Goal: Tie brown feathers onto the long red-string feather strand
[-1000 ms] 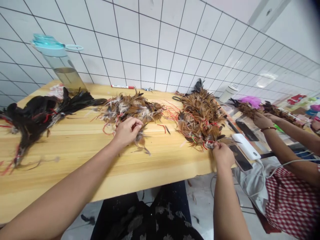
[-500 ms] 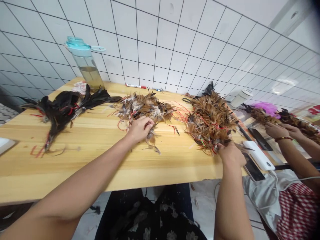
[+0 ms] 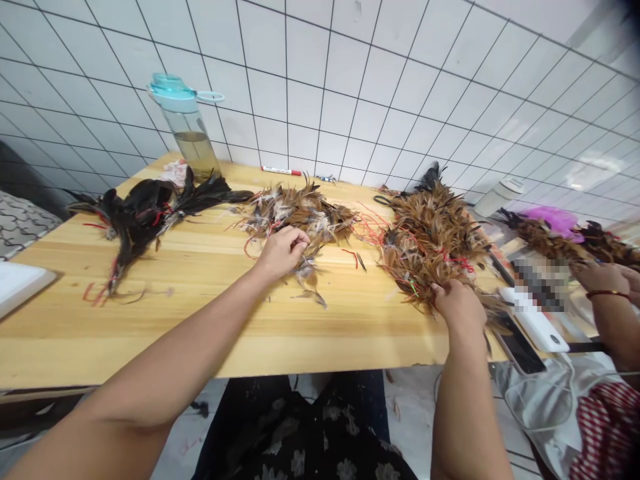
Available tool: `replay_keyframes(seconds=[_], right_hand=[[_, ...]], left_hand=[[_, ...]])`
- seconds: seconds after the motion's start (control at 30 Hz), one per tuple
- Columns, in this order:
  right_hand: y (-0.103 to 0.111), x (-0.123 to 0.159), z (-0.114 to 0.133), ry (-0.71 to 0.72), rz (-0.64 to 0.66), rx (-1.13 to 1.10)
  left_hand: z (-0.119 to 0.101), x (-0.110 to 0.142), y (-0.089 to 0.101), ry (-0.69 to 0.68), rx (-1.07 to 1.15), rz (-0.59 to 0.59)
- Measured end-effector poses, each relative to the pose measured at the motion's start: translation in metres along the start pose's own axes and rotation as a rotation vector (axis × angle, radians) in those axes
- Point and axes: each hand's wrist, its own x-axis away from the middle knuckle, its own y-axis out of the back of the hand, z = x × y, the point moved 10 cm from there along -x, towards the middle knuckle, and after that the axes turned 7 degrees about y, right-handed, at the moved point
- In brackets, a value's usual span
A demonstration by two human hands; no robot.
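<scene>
My left hand [image 3: 284,253] is closed in a pinch at the front edge of a loose heap of brown and grey feathers [image 3: 310,213]. Whatever lies between its fingertips is too small to make out. On the right, my right hand [image 3: 460,305] has its fingers closed on feathers at the near end of a larger brown feather pile [image 3: 435,227]. Red threads [image 3: 370,223] run between the two heaps. Bundles of black feathers [image 3: 135,210], tied with red thread, lie on the left.
A water bottle [image 3: 193,133] and a red marker [image 3: 281,171] stand and lie near the tiled wall. A phone [image 3: 520,343] and a white device [image 3: 545,327] rest beside my right hand. A co-worker's hands [image 3: 603,277] are at far right, by more feathers.
The view has swung slightly, so most things sit further right. My right hand has turned a little at the pile's near end; my left hand stays pinched at its heap.
</scene>
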Motion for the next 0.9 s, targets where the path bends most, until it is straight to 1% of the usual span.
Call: replay_keyframes(seconds=[0.07,0.13,0.23,0.3,0.33,0.4,0.5,0.6,0.63,0.7,0.77,0.83,0.9], right_hand=[[0.0,0.004,0.001,0.0,-0.028,-0.01],[0.008,0.008,0.006,0.01,-0.087,-0.022],[0.027,0.016,0.031,0.077,-0.181,-0.027],[0.035,0.021,0.057,0.156,-0.205,-0.016],[0.038,0.024,0.075,0.215,-0.215,-0.013],[0.044,0.032,0.115,0.362,-0.251,-0.003],[0.043,0.044,0.179,0.576,-0.261,-0.006],[0.038,0.051,0.233,0.722,-0.253,-0.029],[0.035,0.052,0.249,0.767,-0.255,-0.037],[0.03,0.055,0.274,0.845,-0.303,-0.063],[0.018,0.055,0.288,0.893,-0.337,-0.088],[0.001,0.05,0.291,0.907,-0.337,-0.115],[-0.017,0.042,0.286,0.894,-0.308,-0.143]], left_hand=[[-0.001,0.0,0.001,-0.003,0.001,0.001],[-0.001,0.0,0.004,0.005,0.005,-0.004],[-0.002,-0.001,0.01,0.025,0.015,-0.026],[-0.006,-0.001,0.015,0.025,0.019,-0.038],[-0.009,-0.002,0.017,0.019,0.018,-0.036],[-0.017,-0.002,0.019,-0.005,-0.005,-0.016],[-0.034,-0.005,0.021,-0.072,-0.103,0.057],[-0.04,-0.005,0.02,-0.108,-0.203,0.164],[-0.037,-0.005,0.019,-0.106,-0.226,0.202],[-0.028,0.0,0.014,-0.095,-0.247,0.276],[-0.017,0.008,0.009,-0.092,-0.223,0.322],[-0.005,0.014,0.009,-0.075,-0.182,0.292],[0.007,0.019,0.009,-0.025,-0.137,0.262]])
